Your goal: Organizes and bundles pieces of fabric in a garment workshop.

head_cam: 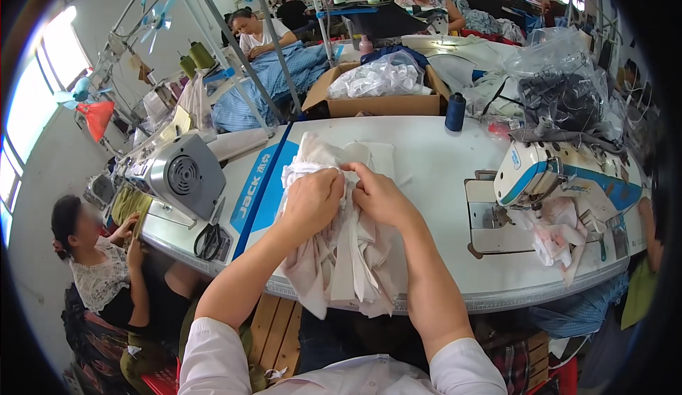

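Note:
A bundle of pale fabric pieces (351, 267) lies on the white sewing table (437, 160) in front of me, its loose ends hanging over the near edge. My left hand (315, 195) is closed around the gathered top of the bundle, knuckles upward. Close beside it, my right hand (381, 195) has its fingers curled on the fabric, with the index finger reaching toward my left thumb. What lies between the fingertips is mostly hidden. Flat pale pieces (382, 158) rest just beyond the hands.
An industrial sewing machine (565, 176) stands at right with crumpled cloth beneath it. Another machine (186, 171) and black scissors (209, 241) are at left. A navy thread cone (454, 112) and a cardboard box (383, 106) stand behind. A co-worker (101, 267) sits at left.

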